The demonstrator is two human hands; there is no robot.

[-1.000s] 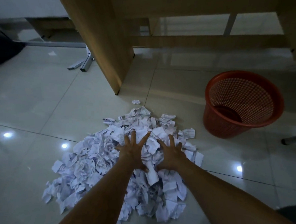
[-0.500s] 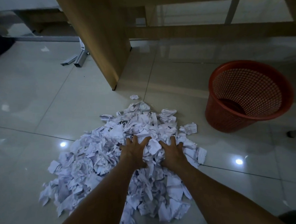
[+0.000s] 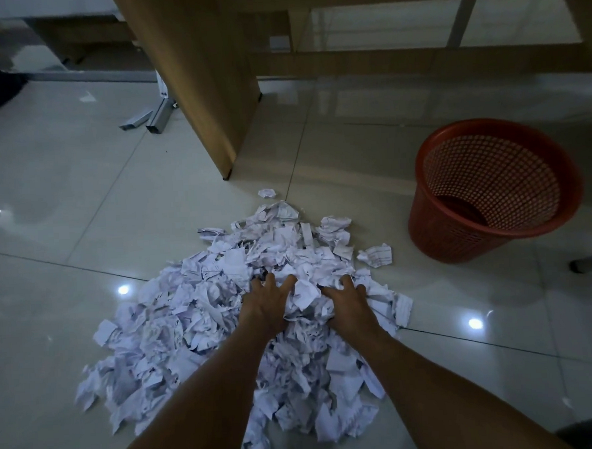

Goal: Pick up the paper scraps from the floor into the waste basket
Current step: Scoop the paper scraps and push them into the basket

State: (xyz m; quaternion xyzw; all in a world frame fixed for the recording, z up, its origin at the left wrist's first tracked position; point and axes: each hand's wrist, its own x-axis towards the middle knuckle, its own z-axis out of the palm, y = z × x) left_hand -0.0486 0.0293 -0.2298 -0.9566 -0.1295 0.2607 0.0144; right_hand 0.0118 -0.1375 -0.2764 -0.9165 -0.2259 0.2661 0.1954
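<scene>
Left hand (image 3: 267, 303) and right hand (image 3: 347, 304) pressed spread-fingered grips into the paper scraps (image 3: 189, 315), nothing lifted; the waste basket (image 3: 460, 246) stood ahead-right, nearer the right hand.

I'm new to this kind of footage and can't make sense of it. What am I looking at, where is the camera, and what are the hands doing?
There is no machine here; this is a person's own view. The single camera sits on their head and looks forward and down, so both bare forearms reach in from the bottom edge. On the tiled floor lies a wide heap of torn white paper scraps. The left hand and right hand are side by side, pressed into the heap, with their fingertips sunk among the scraps. Whether they have closed on a bunch cannot be seen, and nothing is lifted. To the right stands a red mesh waste basket, upright and apart from the heap. Behind the heap is a wooden desk panel.
</scene>
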